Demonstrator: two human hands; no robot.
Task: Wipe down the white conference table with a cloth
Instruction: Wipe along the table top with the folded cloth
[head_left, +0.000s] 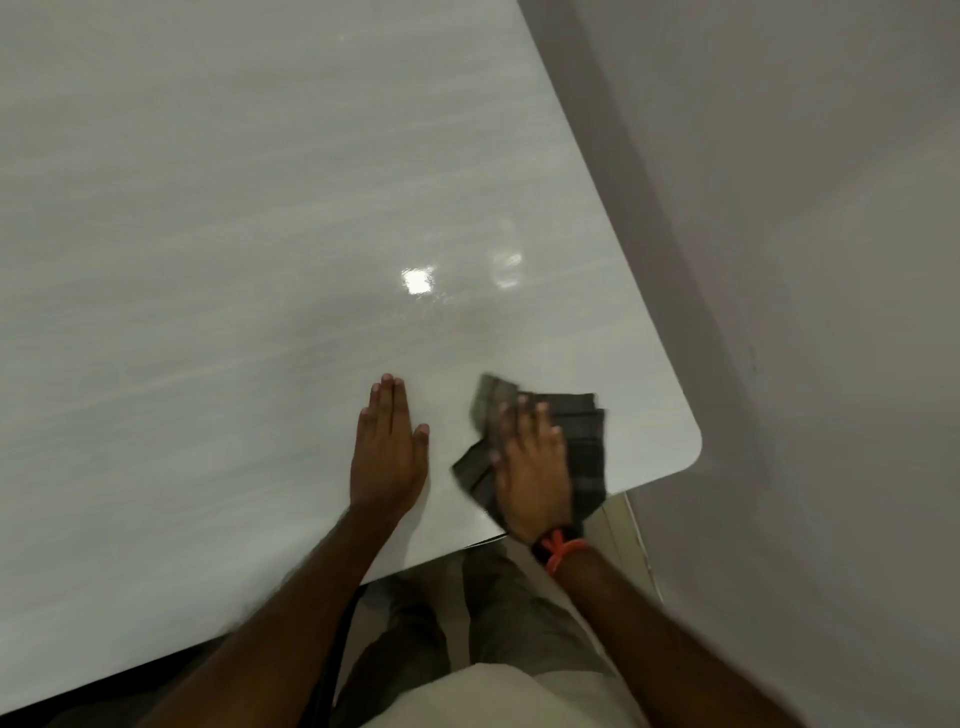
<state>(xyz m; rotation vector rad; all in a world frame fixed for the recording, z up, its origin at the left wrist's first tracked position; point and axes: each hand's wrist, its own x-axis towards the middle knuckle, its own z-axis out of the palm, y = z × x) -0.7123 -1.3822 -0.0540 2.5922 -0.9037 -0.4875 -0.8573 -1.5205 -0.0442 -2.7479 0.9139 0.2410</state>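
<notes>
The white conference table (234, 234) fills most of the view, glossy, with its rounded near right corner at the right. A dark grey checked cloth (587, 441) lies folded on the table beside that corner. My right hand (530, 462) presses flat on the cloth, fingers spread over it, an orange band at the wrist. My left hand (387, 447) rests flat and empty on the bare tabletop, a short way left of the cloth, fingers together and pointing away from me.
A grey wall (805, 260) runs close along the table's right edge, leaving a narrow gap. My legs and the pale floor (618, 525) show below the table's near edge. Ceiling lights reflect on the tabletop beyond my hands.
</notes>
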